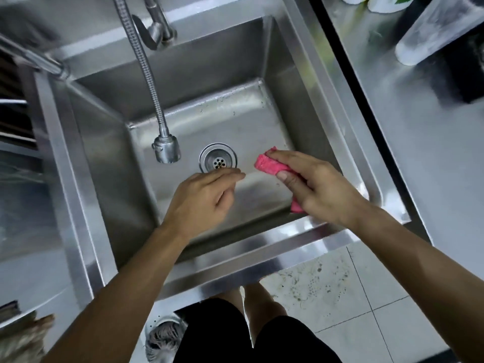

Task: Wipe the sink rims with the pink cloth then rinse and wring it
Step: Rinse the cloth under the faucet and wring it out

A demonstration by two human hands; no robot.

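We hold the folded pink terry cloth (269, 165) in our right hand (317, 189), fingers and thumb curled round it, above the brushed stainless-steel sink (324, 121) near its front right corner. It looks light, soft and limp, likely damp; best gripped bunched in the middle. Our left hand (207, 200) hangs loose, holding nothing, above the round perforated drain (218, 159). A ribbed metal hose faucet (166, 150) dangles over the basin.

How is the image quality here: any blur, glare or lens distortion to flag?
Head view: centre sharp, with the pink cloth, right hand, left hand and drain crisp; the upper left edge and the clear container at upper right are smeared; bright glare streaks on the sink's front rim; wide-angle bending slants the rims.
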